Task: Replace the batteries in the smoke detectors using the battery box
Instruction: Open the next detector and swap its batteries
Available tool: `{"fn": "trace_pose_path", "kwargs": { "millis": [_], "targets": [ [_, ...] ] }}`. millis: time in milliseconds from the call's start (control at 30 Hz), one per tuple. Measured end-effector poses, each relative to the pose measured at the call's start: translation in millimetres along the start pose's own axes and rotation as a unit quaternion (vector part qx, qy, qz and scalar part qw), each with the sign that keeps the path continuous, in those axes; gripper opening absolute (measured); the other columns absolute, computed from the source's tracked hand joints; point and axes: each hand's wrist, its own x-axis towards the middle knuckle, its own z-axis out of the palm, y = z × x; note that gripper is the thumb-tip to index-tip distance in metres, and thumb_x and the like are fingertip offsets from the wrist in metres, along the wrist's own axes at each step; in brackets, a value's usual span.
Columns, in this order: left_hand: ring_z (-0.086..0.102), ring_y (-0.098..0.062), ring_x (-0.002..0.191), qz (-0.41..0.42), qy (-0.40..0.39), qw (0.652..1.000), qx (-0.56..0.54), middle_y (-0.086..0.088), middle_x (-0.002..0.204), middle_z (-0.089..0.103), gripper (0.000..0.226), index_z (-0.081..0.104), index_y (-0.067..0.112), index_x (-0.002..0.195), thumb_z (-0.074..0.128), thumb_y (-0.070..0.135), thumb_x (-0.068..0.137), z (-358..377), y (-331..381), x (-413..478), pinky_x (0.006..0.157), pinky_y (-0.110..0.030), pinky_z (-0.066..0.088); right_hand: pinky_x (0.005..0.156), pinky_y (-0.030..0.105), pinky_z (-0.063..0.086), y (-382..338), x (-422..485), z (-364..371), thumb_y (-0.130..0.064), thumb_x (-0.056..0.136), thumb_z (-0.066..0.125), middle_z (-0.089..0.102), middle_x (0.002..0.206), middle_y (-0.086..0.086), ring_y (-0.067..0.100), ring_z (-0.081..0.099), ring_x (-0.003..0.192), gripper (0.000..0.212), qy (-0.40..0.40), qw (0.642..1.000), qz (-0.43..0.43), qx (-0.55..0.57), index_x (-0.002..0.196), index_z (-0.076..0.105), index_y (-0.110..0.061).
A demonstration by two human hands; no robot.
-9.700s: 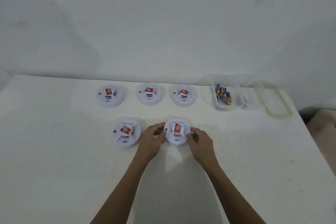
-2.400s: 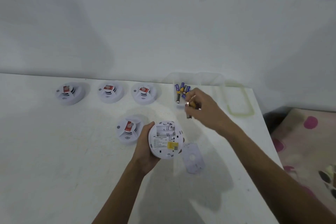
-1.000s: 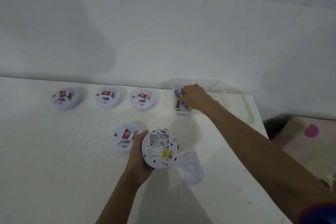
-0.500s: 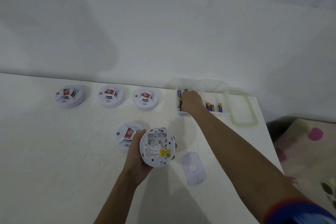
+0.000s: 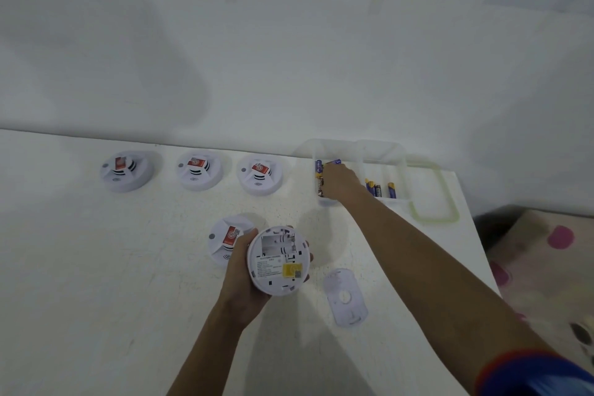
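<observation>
two hands | left hand (image 5: 239, 280) grips round plastic detector (image 5: 279, 262) | right hand (image 5: 340, 182) grip unclear, clear box (image 5: 379, 151)

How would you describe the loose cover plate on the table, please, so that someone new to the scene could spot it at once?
Start at the white table and find the left hand holding an upturned smoke detector. Just right of that detector, flat on the tabletop, lies the cover plate. Unlike the domed round detectors with red labels, it is a thin, flat, oblong white piece with a round hole in its middle.
</observation>
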Motion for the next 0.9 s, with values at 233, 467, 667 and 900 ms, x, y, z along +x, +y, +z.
{"fn": "trace_pose_path", "kwargs": {
  "millis": [233, 467, 667, 900],
  "targets": [
    [0.061, -0.042, 0.107, -0.009, -0.010, 1.000, 0.002, -0.024, 0.121, 0.061, 0.056, 0.068, 0.012, 0.112, 0.035, 0.050, 0.088, 0, 0, 1, 0.082, -0.052, 0.053, 0.047, 0.024, 0.035, 17, 1, -20, -0.003, 0.090, 0.044, 0.043, 0.069, 0.003, 0.024, 0.048, 0.061, 0.006, 0.061, 0.959, 0.049, 0.273, 0.089, 0.046, -0.008],
    [0.058, -0.043, 0.111, -0.001, -0.045, 0.999, 0.020, -0.026, 0.126, 0.058, 0.072, 0.064, 0.011, 0.120, 0.076, 0.052, 0.061, 3, 1, 3, 0.084, -0.053, 0.051, 0.042, 0.020, 0.035, 17, -51, -47, -0.007, 0.089, 0.058, 0.049, 0.068, 0.006, 0.013, 0.041, 0.048, 0.002, -0.083, 0.620, 0.071, 0.777, 0.091, 0.059, -0.008],
    [0.061, -0.041, 0.107, -0.004, -0.061, 0.998, 0.014, -0.024, 0.120, 0.061, 0.067, 0.065, 0.012, 0.117, 0.074, 0.051, 0.063, 4, 0, 2, 0.086, -0.053, 0.051, 0.047, 0.022, 0.036, 9, -96, -39, -0.001, 0.089, 0.044, 0.055, 0.081, 0.009, 0.013, 0.040, 0.055, 0.030, -0.126, 0.557, 0.032, 0.820, 0.115, 0.059, -0.006],
    [0.056, -0.044, 0.113, -0.012, -0.041, 0.999, 0.022, -0.026, 0.128, 0.054, 0.078, 0.061, 0.014, 0.124, 0.078, 0.054, 0.059, 1, -3, 2, 0.087, -0.055, 0.049, 0.054, 0.025, 0.040, -6, -149, -27, -0.002, 0.082, 0.069, 0.067, 0.082, 0.018, 0.019, 0.045, 0.064, 0.021, 0.001, 0.708, 0.000, 0.706, 0.100, 0.058, -0.005]
  ]
}}
